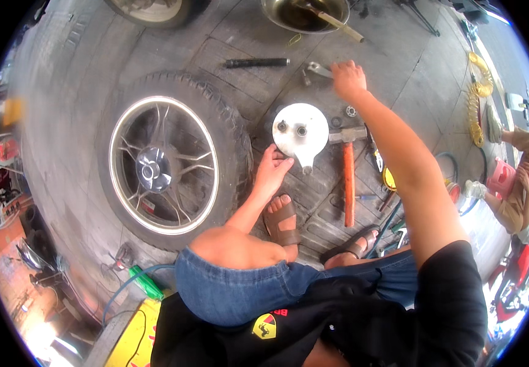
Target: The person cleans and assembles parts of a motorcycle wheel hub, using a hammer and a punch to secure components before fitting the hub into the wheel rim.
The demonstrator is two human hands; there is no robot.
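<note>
On grey paving (402, 58), a worker's left hand (271, 169) touches a white plate (300, 140), grip unclear; beyond it, the right hand (348, 80) clasps a wrench (319, 69).

- Wheel (152, 170) on floor (405, 79), left of plate (298, 140).
- Left hand (272, 170) at plate's near-left edge, between wheel and hammer (349, 177).
- Hammer just right of plate; its head at the far end, handle at the near end.
- Wrench (320, 70) beyond plate, right hand (349, 81) at its right end.
- Bar (257, 62) left of wrench.
- Basin (280, 16) beyond bar and wrench, stick (338, 25) across its rim.
- Coiled hose (476, 92) well right of hammer.
</note>
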